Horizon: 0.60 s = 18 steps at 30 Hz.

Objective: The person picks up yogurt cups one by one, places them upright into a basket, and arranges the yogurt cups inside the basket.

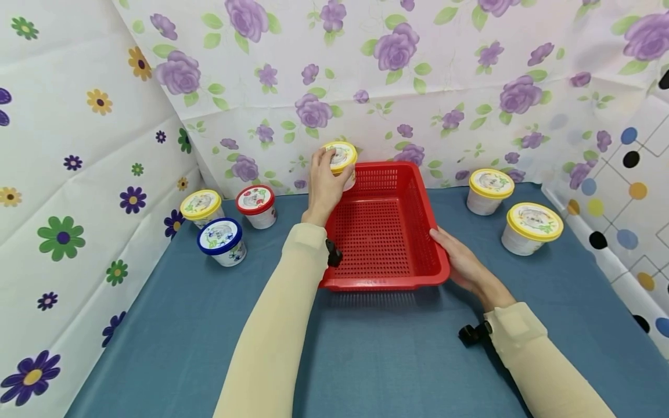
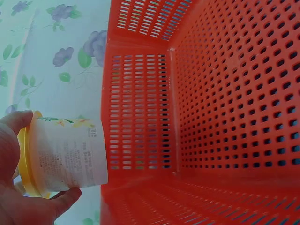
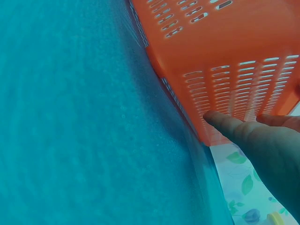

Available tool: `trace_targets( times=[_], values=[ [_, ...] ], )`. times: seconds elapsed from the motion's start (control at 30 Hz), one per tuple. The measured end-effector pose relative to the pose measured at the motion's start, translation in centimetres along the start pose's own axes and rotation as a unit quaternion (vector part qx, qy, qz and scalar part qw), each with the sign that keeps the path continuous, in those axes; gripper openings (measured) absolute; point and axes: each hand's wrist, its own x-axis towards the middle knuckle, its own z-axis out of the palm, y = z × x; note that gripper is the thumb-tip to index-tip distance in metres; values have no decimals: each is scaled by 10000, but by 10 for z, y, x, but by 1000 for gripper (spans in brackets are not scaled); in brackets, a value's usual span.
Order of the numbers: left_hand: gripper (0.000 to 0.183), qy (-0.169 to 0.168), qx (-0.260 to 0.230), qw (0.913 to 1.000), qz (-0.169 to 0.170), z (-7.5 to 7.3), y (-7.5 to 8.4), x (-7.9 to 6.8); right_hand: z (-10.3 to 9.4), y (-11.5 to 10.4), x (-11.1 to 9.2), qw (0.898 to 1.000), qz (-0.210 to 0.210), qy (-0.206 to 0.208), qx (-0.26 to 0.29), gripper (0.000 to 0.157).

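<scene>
My left hand (image 1: pixel 325 188) grips a white tub with a yellow lid (image 1: pixel 341 155) from above, at the far left corner of a red perforated basket (image 1: pixel 384 284). In the left wrist view, thumb and fingers hold the tub (image 2: pixel 70 152) around its lid and side, its base close to the basket's rim. On the basket's right side, my right hand (image 1: pixel 462 258) holds the rim and wall. Extended fingers (image 3: pixel 234 129) press the slotted outer wall in the right wrist view. Only bare mesh shows inside the basket in the head view.
On the blue cloth's left stand a yellow-lidded tub (image 1: pixel 201 206), a red-lidded tub (image 1: pixel 256 206) and a blue-lidded tub (image 1: pixel 222 241). Two yellow-lidded tubs, one farther back (image 1: pixel 490 191) and one nearer (image 1: pixel 532 228), stand right. A flowered sheet (image 1: pixel 366 75) hangs behind.
</scene>
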Motion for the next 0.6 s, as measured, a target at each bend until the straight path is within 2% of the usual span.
trace_targets(
  times=[0.6],
  values=[
    [61,-284,279,9991,-123,15,-13,-8,0,1,0,10000,3,39,-22,62]
  ],
)
